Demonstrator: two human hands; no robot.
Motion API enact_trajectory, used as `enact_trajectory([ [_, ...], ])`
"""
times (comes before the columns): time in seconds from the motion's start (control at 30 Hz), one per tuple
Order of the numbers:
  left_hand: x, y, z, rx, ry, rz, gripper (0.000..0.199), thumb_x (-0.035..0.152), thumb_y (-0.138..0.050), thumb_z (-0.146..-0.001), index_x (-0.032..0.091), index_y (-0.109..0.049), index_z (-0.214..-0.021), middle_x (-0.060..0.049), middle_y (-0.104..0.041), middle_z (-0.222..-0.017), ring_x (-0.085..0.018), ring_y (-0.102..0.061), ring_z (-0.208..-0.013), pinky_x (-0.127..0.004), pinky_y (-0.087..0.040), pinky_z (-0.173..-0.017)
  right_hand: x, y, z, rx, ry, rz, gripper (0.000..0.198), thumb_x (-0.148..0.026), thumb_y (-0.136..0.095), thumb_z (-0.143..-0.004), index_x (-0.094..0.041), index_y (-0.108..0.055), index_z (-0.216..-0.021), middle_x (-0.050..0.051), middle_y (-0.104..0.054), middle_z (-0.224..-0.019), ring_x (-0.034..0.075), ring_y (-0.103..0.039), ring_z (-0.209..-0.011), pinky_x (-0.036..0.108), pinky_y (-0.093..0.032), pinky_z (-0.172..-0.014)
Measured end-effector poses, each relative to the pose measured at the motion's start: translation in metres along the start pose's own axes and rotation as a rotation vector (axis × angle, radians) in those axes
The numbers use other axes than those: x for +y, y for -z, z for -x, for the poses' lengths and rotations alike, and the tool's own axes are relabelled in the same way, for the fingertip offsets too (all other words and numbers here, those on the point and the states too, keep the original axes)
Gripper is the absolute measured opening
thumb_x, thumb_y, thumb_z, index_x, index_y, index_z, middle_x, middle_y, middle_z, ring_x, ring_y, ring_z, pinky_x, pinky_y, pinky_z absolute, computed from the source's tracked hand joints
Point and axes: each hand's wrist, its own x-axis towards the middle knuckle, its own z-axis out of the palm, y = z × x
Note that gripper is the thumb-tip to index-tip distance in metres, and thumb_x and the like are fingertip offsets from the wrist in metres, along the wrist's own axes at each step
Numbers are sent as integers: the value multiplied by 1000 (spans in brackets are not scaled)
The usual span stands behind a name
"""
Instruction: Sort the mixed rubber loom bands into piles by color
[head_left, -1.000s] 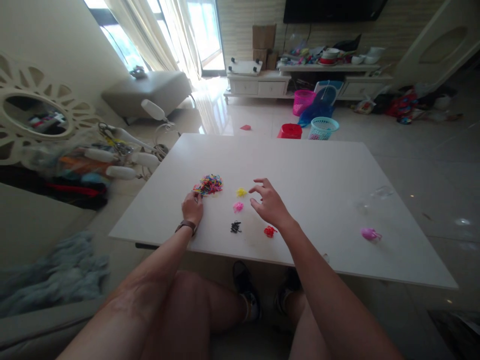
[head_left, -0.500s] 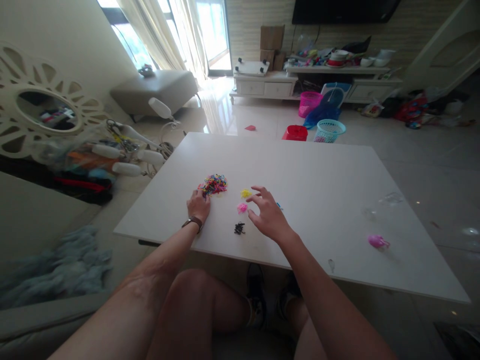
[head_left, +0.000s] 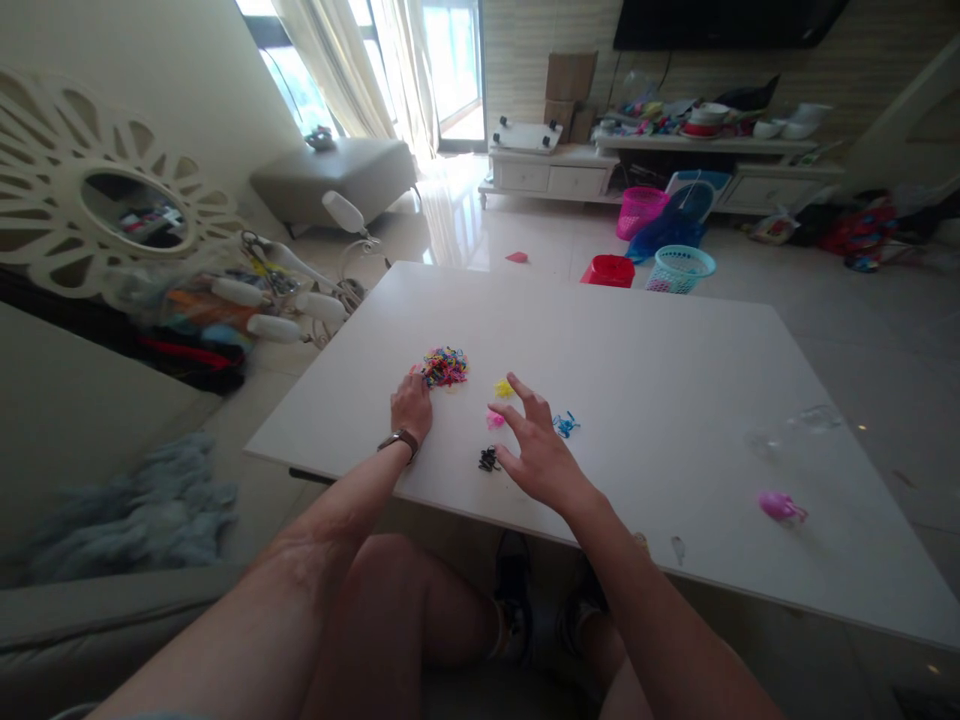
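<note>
A heap of mixed-colour small rubber bands [head_left: 448,367] lies on the white table [head_left: 637,350]. At its near left edge is my left hand [head_left: 412,403], with a band on the wrist. Its fingers are curled down and close together, and whatever they hold is hidden. My right hand [head_left: 536,447] hovers with fingers spread and nothing visible between them. Around it lie small sorted piles: yellow bands [head_left: 503,387], pink bands [head_left: 494,420] partly behind its fingers, black bands [head_left: 488,459] by the thumb, and blue bands [head_left: 568,425] to its right.
Toward the table's right end lie a pink-purple object [head_left: 781,506] and some clear plastic pieces [head_left: 816,417]. A small clear item [head_left: 678,549] is near the front edge. Beyond the far edge stand a red stool-like item [head_left: 609,270] and a light-blue basket [head_left: 682,268].
My right hand has shifted left and a little toward me relative to the piles, uncovering the blue bands. My left hand stays at the mixed heap. The whole view has turned slightly left.
</note>
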Motion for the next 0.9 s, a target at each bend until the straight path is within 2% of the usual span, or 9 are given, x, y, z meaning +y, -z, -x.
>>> enact_trajectory([
  [0.2, 1, 0, 0, -4, -3, -4, 38, 29, -28, -106, 21, -60, -125, -17, -66, -127, -31, -59, -120, -43, -46, -94, 1, -18, 0, -82, 2, -2, 67, -11, -61, -85, -29, -49, -148, 3, -11, -172, 30, -13, -157, 56, -30, -126],
  [0.37, 4, 2, 0, -12, 10, 7, 37, 29, -29, -106, 21, -60, -125, -16, -66, -127, -30, -59, -120, -44, -46, -96, 0, -27, -1, -156, -24, 34, 72, -13, -61, -85, -28, -44, -153, 3, -7, -173, 34, -11, -157, 58, -34, -123],
  [0.73, 5, 4, 0, -4, 11, 19, 39, 31, -29, -106, 21, -57, -132, -17, -63, -134, -30, -56, -127, -44, -45, -100, -18, -33, -7, -317, -77, 47, 77, -17, -61, -85, -27, -38, -157, 2, 3, -173, 35, -3, -158, 61, -32, -122],
  [0.9, 5, 7, 0, 0, 13, 24, 41, 30, -29, -105, 21, -56, -135, -17, -63, -132, -30, -56, -126, -44, -45, -100, -23, -26, -2, -379, -117, 56, 85, -17, -62, -83, -26, -29, -161, 4, 4, -173, 36, 0, -158, 60, -32, -123],
])
